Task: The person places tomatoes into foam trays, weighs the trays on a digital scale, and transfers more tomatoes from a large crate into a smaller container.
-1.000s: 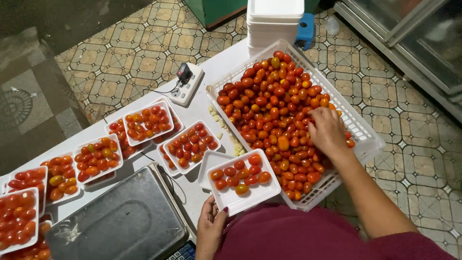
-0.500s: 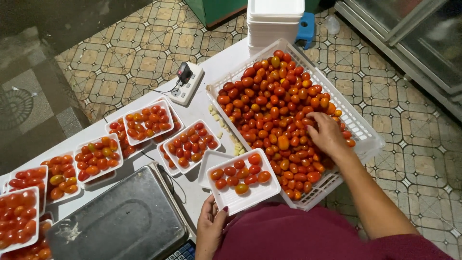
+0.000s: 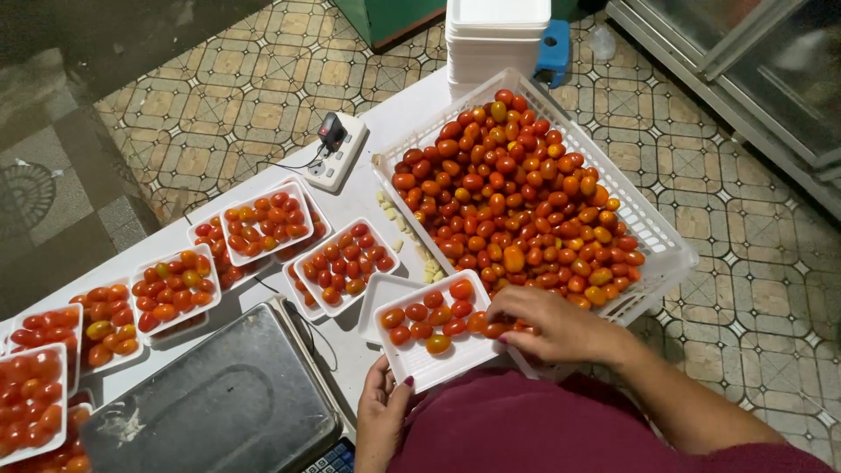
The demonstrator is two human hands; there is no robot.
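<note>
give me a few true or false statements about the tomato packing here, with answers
1. The right hand rests at the edge of the small white tray. True.
2. The big white crate is empty. False: it is heaped with tomatoes.
3. The left hand holds the near edge of that tray. True.
4. The scale has a tray on it. False: its metal top is bare.
5. Filled trays line the table to the left. True.

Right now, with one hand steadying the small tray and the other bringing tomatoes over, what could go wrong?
The white tray sits at the table's near edge, held only at a corner by the left hand; a nudge might tip it. Tomatoes under the right hand could roll off between tray and crate.
</note>
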